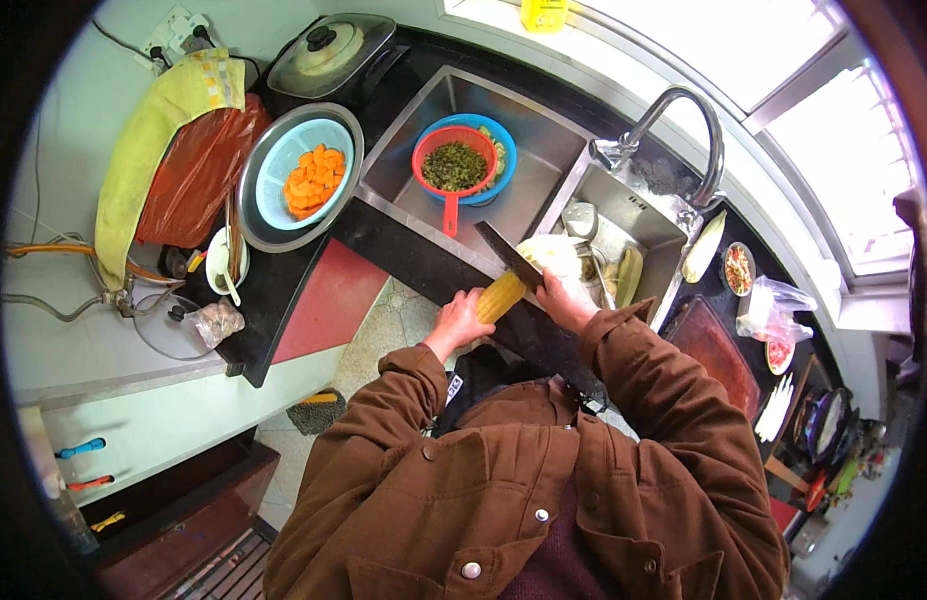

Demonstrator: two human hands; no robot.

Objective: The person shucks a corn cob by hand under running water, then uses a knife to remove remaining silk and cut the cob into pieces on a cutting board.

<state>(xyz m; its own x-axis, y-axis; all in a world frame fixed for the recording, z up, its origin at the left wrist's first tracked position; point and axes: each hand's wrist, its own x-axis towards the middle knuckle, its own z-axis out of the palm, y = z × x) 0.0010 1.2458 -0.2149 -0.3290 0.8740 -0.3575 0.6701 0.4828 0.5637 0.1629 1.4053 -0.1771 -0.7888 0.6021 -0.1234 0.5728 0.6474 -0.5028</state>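
Note:
My left hand (459, 325) grips the lower end of a peeled ear of corn (501, 296), held tilted in front of the counter's edge. In my right hand (568, 299) is a dark-bladed knife (508, 253), its blade pointing up and to the left beside the corn's upper end. Whether the edge touches the kernels I cannot tell. Just beyond the hands, a pale whitish thing (551, 253) lies at the front of the small sink basin (662, 251). Greenish corn husks (629, 276) rest in that basin. The knife's handle is hidden in my fist.
The large steel sink (396, 169) holds a red strainer (451, 202) of chopped greens over a blue basin (514, 154). Sliced carrots (313, 180) fill a light-blue colander at left. A curved faucet (715, 150) rises behind. At right lie an unpeeled corn ear (705, 246) and a cutting board (715, 352).

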